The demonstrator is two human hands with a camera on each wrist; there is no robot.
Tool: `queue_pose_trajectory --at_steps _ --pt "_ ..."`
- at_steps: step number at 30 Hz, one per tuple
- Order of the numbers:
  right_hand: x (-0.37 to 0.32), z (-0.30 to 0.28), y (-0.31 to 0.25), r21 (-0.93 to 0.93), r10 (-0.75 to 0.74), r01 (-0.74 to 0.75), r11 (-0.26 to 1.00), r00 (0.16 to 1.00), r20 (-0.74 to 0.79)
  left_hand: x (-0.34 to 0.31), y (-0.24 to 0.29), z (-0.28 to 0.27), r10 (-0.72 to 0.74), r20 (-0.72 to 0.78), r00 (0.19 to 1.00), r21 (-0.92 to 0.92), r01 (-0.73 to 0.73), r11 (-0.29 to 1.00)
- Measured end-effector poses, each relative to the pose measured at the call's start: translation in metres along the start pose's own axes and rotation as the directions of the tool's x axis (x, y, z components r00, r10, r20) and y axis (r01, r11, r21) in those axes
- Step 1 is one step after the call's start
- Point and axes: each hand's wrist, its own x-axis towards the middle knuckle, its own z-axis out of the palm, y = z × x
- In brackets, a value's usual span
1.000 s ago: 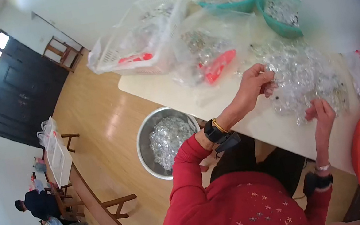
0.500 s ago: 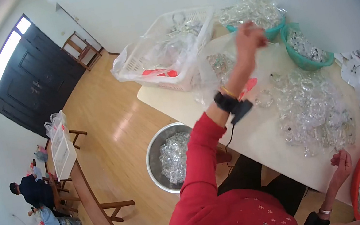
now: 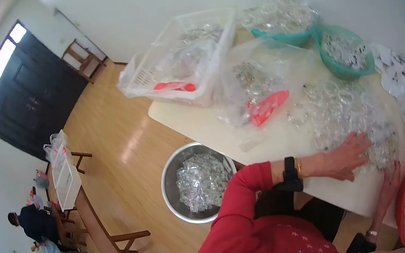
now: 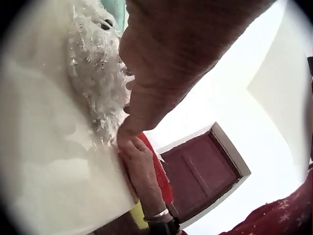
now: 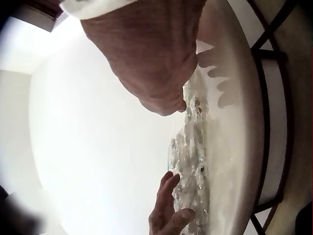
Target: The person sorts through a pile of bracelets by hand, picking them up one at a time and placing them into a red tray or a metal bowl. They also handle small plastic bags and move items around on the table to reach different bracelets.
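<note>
Now | left hand point(image 3: 348, 157) flat, fingers spread, on near edge of pile of clear pieces point(image 3: 344, 108), right side of tabletop point(image 3: 280, 140) | right hand point(image 3: 392, 178) straight-fingered at its near-right edge | I judge pieces light, loose, slippery: scoop from edges.

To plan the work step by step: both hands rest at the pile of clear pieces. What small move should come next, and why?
Probably the right hand should pinch one piece at the near edge of the pile of clear pieces. The left hand lies flat on the pile, the right hand's straight fingers touch its edge, and neither holds anything yet.
</note>
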Motion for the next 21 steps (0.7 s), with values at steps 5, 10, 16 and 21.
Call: queue_pose_trajectory --at_steps 5,10,16,21 --pt "-0.003 -0.007 -0.029 0.002 0.156 -0.157 0.988 0.987 0.047 -0.008 -0.021 0.026 -0.008 0.007 1.000 0.128 0.007 0.992" --pt "-0.003 -0.009 -0.024 -0.042 0.113 -0.114 0.993 0.994 -0.008 -0.006 -0.019 0.003 -0.104 0.077 0.992 0.169 0.090 0.982" --pt "-0.004 -0.013 -0.015 -0.043 0.080 -0.080 0.996 0.997 -0.019 0.000 -0.046 -0.013 -0.200 -0.036 0.979 0.443 0.195 0.875" --pt "0.004 -0.015 -0.010 0.053 0.211 -0.211 0.976 0.977 0.005 -0.014 -0.081 -0.017 -0.369 -0.218 0.904 0.266 0.419 0.868"
